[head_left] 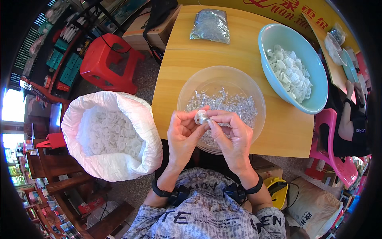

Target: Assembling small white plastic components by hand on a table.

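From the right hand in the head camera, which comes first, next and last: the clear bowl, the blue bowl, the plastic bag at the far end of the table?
1. Clear bowl, right under the right hand.
2. Blue bowl, farther off to the right.
3. Plastic bag, at the table's far end.

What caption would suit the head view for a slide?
Both hands, left hand and right hand, pinch a small white cap above a clear bowl of clear parts.

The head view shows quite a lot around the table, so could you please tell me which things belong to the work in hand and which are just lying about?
In use:
left hand
right hand
small white piece
clear bowl of clear parts
blue bowl of white pieces
white sack of white pieces

Lying about:
red stool
pink stool
clear bag
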Available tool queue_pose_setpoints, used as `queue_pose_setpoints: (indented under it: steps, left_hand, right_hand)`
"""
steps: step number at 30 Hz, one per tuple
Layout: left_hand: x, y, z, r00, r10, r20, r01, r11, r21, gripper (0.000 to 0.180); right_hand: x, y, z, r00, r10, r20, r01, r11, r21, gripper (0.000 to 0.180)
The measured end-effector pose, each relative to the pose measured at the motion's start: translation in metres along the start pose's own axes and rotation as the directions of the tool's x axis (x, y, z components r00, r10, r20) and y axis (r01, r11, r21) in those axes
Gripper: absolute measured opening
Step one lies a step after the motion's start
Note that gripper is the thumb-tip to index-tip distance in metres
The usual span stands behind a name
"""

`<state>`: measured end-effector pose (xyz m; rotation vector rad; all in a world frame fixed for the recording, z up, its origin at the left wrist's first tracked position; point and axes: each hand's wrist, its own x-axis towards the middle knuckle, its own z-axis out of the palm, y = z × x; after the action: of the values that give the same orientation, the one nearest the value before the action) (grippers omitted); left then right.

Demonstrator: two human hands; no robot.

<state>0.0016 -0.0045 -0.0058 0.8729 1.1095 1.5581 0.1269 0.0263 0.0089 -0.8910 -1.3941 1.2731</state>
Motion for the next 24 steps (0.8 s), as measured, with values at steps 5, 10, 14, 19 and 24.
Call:
queue_pose_setpoints:
  steps: [5, 10, 14, 19, 24]
  left_hand:
    - [-0.001, -0.002, -0.002, 0.998, 0.058, 0.006, -0.058, 0.998, 0.030, 0.033]
    - [-0.002, -0.005, -0.003, 0.996, 0.088, 0.007, -0.088, 0.996, 0.022, 0.032]
    - [-0.001, -0.009, -0.006, 0.992, 0.123, 0.024, -0.124, 0.992, 0.023, 0.031]
    - [0.000, -0.008, -0.007, 0.971, 0.220, 0.097, -0.229, 0.969, 0.095, 0.033]
    - [-0.002, 0.005, -0.015, 0.973, 0.118, 0.199, -0.124, 0.992, 0.015, 0.035]
  right_hand:
    - [-0.002, -0.001, -0.001, 0.999, 0.046, -0.008, -0.046, 0.999, 0.029, 0.008]
    - [-0.002, -0.002, -0.004, 1.000, 0.020, 0.008, -0.020, 0.998, -0.061, 0.009]
    - [-0.001, -0.002, -0.006, 1.000, 0.021, 0.017, -0.019, 0.996, -0.090, 0.009]
    - [0.000, -0.005, -0.007, 0.999, 0.046, 0.014, -0.045, 0.997, -0.059, 0.008]
    - [0.002, -0.004, -0.013, 0.993, 0.114, 0.023, -0.114, 0.993, 0.034, 0.009]
